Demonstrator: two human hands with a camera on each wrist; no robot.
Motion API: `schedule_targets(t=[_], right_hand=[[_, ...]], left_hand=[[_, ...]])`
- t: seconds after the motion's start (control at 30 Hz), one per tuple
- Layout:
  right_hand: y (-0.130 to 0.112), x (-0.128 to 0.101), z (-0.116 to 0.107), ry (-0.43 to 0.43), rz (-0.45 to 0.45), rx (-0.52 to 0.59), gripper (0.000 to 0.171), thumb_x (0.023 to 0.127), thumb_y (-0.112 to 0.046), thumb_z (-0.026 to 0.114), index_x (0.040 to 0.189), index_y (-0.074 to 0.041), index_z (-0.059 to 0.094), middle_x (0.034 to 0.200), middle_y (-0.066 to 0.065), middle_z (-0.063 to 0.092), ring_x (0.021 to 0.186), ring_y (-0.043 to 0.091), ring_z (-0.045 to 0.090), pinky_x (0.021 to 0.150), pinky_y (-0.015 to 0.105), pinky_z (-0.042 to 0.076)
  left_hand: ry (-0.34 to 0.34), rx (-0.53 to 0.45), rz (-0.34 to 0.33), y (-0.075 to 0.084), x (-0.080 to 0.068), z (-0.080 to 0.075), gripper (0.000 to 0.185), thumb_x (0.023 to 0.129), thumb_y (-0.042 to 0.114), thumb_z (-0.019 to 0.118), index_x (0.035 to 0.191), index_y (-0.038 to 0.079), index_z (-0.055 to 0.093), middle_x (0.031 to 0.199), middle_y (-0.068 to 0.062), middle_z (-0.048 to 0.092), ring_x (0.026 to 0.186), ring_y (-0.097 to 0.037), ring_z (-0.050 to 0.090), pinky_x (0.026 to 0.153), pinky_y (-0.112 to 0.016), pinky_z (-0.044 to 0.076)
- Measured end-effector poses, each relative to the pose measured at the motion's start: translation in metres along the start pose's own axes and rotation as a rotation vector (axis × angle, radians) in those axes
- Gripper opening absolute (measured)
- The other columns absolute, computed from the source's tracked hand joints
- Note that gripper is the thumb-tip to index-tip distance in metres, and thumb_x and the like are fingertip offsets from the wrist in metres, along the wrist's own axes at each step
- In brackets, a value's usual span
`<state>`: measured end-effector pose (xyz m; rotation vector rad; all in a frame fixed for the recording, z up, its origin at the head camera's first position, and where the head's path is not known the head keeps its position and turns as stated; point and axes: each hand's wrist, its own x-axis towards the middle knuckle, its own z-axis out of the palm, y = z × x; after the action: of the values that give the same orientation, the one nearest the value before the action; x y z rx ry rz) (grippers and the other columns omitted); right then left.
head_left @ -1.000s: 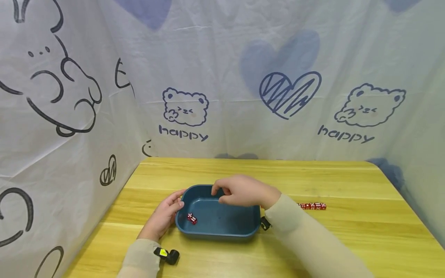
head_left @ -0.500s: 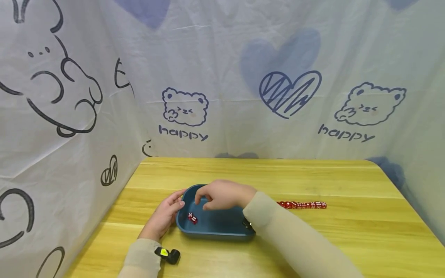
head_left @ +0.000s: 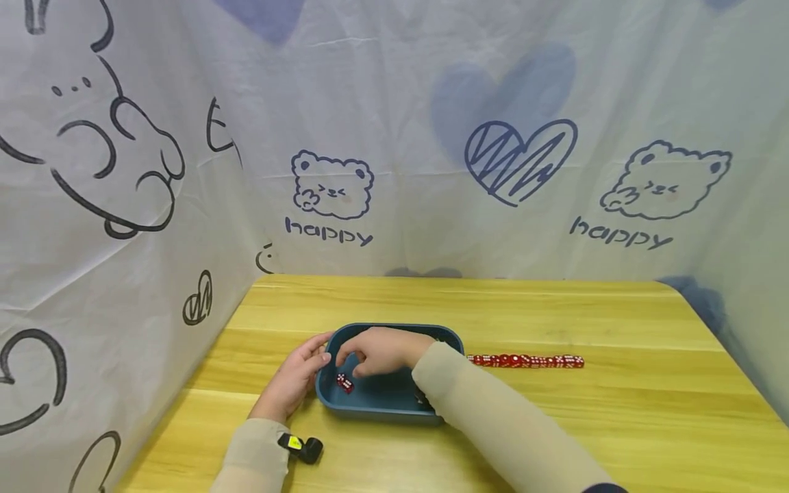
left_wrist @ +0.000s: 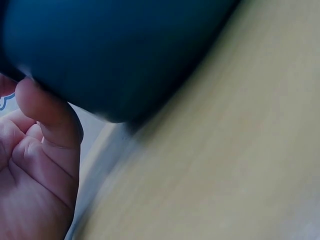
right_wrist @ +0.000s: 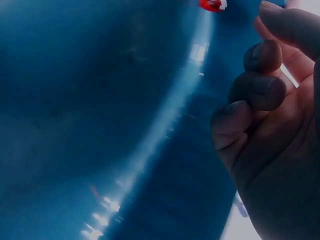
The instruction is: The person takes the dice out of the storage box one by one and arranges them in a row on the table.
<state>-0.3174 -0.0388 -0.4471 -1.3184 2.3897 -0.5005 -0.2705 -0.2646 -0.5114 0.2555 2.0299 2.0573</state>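
A dark blue rectangular box (head_left: 383, 409) stands on the table in the head view. My left hand (head_left: 294, 381) grips its left end, thumb at the rim and fingers along the outside. In the left wrist view the thumb (left_wrist: 47, 107) touches the box wall (left_wrist: 115, 55). Two red dice (head_left: 344, 383) lie touching inside the box, near its left end. Just above and right of them, my right hand (head_left: 383, 349) reaches into the box with index finger and thumb apart, nothing between them. The right wrist view catches some red (right_wrist: 212, 5) of the dice near those fingertips.
A straight row of several red dice (head_left: 524, 361) lies on the wooden table (head_left: 616, 411), right of the box. A printed white cloth (head_left: 407, 226) hangs behind the table and at its sides. A black wrist camera (head_left: 302, 448) sits on the left sleeve.
My right hand has moved left and slightly down inside the box, towards the two dice. More of the dice row shows from behind the right arm. The left hand keeps its grip.
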Motion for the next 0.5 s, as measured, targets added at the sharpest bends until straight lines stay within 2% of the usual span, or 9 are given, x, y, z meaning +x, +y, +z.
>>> schedule_targets(t=[0.27,0.37,0.5], right_hand=[[0.006,0.01,0.014,-0.058,-0.021,-0.022,0.04,0.093,-0.017,0.068,0.132,-0.028,0.066,0.075,-0.008,0.059,0.065,0.007,0.053,0.061,0.022,0.044],[0.008,0.01,0.015,-0.054,-0.004,-0.013,0.035,0.093,-0.017,0.07,0.126,-0.028,0.068,0.077,-0.008,0.059,0.068,0.008,0.054,0.062,0.023,0.044],[0.01,0.009,0.017,-0.058,0.029,0.013,0.024,0.092,-0.016,0.071,0.113,-0.029,0.07,0.079,-0.008,0.06,0.069,0.008,0.054,0.062,0.023,0.045]], left_hand=[[-0.006,-0.009,0.002,0.001,0.0,0.001,0.053,0.106,0.013,0.051,0.154,0.001,0.035,0.118,-0.011,0.058,0.103,-0.016,0.063,0.085,-0.032,0.057],[-0.004,-0.019,0.0,0.002,0.0,0.001,0.053,0.106,0.011,0.051,0.154,0.0,0.034,0.121,-0.013,0.057,0.103,-0.016,0.063,0.085,-0.031,0.057],[-0.006,-0.025,0.0,0.002,-0.001,0.001,0.052,0.105,0.008,0.049,0.155,0.0,0.034,0.129,-0.021,0.055,0.105,-0.018,0.063,0.085,-0.03,0.057]])
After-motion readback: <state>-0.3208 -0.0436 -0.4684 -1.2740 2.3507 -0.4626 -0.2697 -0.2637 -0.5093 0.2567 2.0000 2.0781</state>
